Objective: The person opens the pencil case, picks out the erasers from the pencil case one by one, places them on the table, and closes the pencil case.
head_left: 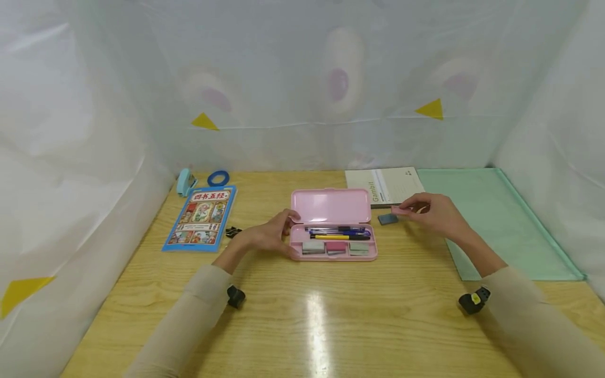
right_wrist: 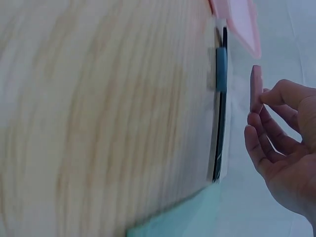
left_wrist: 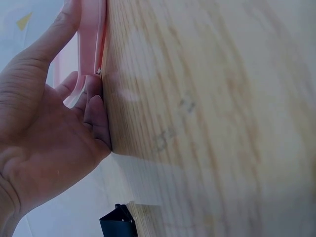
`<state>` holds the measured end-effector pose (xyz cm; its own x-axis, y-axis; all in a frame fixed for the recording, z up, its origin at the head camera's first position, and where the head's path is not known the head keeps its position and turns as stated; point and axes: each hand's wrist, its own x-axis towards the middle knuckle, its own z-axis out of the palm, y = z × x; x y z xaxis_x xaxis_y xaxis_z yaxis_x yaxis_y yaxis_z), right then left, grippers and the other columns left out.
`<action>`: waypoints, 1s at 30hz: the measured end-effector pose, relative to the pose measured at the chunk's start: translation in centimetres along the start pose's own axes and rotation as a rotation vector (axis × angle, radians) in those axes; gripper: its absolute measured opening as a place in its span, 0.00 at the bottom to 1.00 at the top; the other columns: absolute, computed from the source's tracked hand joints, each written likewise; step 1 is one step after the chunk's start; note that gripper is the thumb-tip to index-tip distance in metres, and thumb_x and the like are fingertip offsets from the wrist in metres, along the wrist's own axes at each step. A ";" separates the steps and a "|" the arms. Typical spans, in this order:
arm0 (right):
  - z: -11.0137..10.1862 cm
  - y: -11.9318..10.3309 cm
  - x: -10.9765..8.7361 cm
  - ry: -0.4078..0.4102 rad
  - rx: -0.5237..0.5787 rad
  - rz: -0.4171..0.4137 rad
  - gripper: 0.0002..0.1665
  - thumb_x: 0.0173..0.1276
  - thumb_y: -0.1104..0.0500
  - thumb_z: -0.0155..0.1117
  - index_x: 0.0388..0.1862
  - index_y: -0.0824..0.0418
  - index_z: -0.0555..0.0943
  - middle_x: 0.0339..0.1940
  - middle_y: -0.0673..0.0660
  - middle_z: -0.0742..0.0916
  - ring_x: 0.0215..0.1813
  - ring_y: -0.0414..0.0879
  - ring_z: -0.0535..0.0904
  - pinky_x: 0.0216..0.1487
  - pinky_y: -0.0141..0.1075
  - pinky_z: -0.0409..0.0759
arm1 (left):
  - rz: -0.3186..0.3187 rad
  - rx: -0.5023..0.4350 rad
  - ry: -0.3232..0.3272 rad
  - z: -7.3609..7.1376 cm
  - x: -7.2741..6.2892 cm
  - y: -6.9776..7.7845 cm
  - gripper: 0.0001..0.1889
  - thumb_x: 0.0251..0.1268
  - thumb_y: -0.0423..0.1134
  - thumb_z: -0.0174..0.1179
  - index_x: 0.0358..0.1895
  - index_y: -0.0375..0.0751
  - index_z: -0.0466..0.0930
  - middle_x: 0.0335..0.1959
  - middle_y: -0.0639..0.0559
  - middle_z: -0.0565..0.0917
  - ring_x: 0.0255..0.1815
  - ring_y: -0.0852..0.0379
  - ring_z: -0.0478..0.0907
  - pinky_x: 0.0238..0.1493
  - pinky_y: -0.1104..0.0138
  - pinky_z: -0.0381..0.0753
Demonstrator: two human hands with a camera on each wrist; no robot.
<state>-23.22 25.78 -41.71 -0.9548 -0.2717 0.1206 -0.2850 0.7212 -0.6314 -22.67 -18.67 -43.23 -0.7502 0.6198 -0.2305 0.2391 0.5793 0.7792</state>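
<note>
A pink pencil case (head_left: pixel 331 206) lies with its lid up on the table. In its back part are several pens (head_left: pixel 337 237); the front part holds a left grey block (head_left: pixel 313 247), a pink block (head_left: pixel 336 247) and a right grey-green block (head_left: pixel 359 248). My left hand (head_left: pixel 269 233) grips the case's left end, thumb toward the front corner and fingers near the hinge. Between thumb and fingertips, my right hand (head_left: pixel 437 214) pinches a flat pink eraser (right_wrist: pixel 256 89), raised above the table. Just left of that hand, a blue-grey eraser (head_left: pixel 388 219) lies on the table.
Behind the right hand lies a beige notebook (head_left: pixel 397 181), beside a pale green mat (head_left: pixel 510 226). At the left are a blue-edged book (head_left: pixel 200 218), a light blue stapler (head_left: pixel 186 182), a blue tape roll (head_left: pixel 218 178) and black binder clips (head_left: pixel 232 231). White sheeting surrounds the table.
</note>
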 end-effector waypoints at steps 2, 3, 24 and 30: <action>-0.4 0.7 -0.1 0.004 -0.017 0.015 0.18 0.72 0.48 0.72 0.52 0.59 0.88 0.47 0.60 0.89 0.46 0.53 0.83 0.43 0.40 0.79 | 0.003 -0.004 0.001 0.0 0.1 0.0 0.48 0.55 0.42 0.80 0.72 0.40 0.55 0.54 0.42 0.65 0.54 0.47 0.63 0.56 0.58 0.67; -0.5 1.1 -0.2 0.002 -0.023 0.022 0.18 0.72 0.48 0.72 0.52 0.60 0.88 0.47 0.60 0.89 0.46 0.53 0.83 0.43 0.41 0.79 | 0.004 -0.004 0.001 0.0 0.1 0.0 0.48 0.55 0.42 0.80 0.72 0.40 0.55 0.53 0.42 0.65 0.54 0.48 0.63 0.56 0.58 0.67; -0.2 -0.4 -1.1 -0.095 0.201 -0.048 0.18 0.75 0.57 0.69 0.60 0.62 0.84 0.55 0.62 0.86 0.49 0.47 0.83 0.46 0.34 0.82 | -0.002 -0.004 -0.006 -0.1 0.0 0.4 0.47 0.55 0.41 0.80 0.72 0.39 0.56 0.55 0.42 0.66 0.53 0.49 0.63 0.55 0.59 0.68; 1.8 -2.8 -1.4 -0.151 0.266 -0.093 0.16 0.75 0.61 0.68 0.59 0.63 0.84 0.55 0.61 0.87 0.49 0.46 0.82 0.48 0.33 0.80 | -0.002 -0.010 -0.004 0.0 0.0 0.4 0.47 0.55 0.40 0.80 0.72 0.39 0.56 0.56 0.42 0.66 0.53 0.49 0.63 0.56 0.59 0.68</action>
<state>-20.99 23.01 -41.50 -0.8968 -0.4342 0.0851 -0.3196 0.5025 -0.8033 -22.58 -18.46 -42.92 -0.7479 0.6211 -0.2345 0.2314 0.5749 0.7848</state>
